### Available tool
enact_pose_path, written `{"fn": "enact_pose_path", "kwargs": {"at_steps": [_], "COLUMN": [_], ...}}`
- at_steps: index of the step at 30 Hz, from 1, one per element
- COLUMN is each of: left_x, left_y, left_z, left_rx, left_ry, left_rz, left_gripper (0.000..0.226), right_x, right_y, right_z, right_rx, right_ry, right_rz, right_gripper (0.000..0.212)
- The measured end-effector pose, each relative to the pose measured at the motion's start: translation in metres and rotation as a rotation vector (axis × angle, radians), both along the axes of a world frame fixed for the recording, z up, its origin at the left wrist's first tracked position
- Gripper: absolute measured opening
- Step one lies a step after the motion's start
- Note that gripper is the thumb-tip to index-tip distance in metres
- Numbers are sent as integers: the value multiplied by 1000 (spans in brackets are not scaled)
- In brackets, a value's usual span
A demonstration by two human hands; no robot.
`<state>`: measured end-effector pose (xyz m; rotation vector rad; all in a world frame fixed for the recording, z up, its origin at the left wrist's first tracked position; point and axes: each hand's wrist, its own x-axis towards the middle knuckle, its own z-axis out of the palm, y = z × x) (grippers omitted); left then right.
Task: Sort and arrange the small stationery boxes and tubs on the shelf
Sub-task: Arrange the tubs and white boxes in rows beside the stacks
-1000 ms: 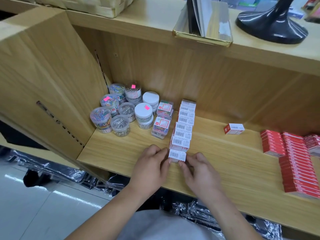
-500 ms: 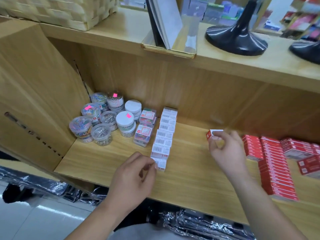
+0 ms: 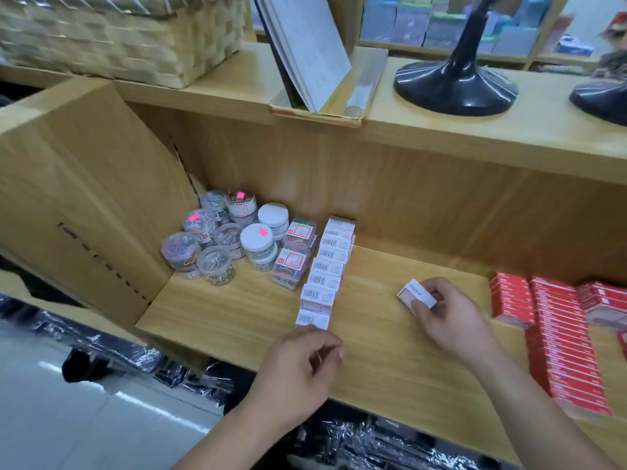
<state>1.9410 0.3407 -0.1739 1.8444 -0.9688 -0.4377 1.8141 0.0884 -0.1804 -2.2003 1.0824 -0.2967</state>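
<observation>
Here the small box (image 3: 416,293) sits pinched (tilted) in the right grip (image 3: 448,317).

A stationery shop: wooden shelf (image 3: 237,307) stocked with barcoded boxes (image 3: 325,266), price-stickered tubs (image 3: 258,242), red packs (image 3: 559,320), and more goods on back shelves (image 3: 441,25).

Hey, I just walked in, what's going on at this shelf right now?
A person is tidying small stationery boxes on a wooden shelf. The right hand holds one small white box in its fingers, between the row of barcode-labelled boxes and the red boxes. The left hand hovers at the near end of that row, loosely curled, holding nothing visible. Round tubs sit clustered in the left corner.
</observation>
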Motion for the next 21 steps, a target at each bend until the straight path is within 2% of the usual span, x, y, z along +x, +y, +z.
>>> {"fn": "enact_pose_path", "kwargs": {"at_steps": [3,6,15,19,21], "left_x": [1,4,36,54,60], "left_y": [10,14,40,49,48], "left_z": [-4,-4,16,15,10], "left_rx": [12,-38,-113,-130,-125], "left_ry": [155,328,463,531,516], "left_rz": [33,82,-43,-53,-58], "left_gripper": [13,31,33,34,26], "right_x": [0,2,32,45,51], "right_y": [54,96,153,172,180], "right_z": [24,50,65,59,52], "right_rx": [330,613,566,587,558], "right_ry": [-308,-442,-429,-494,-530], "right_rz": [22,45,122,33,-36], "right_gripper": [15,13,19,27,34]}}
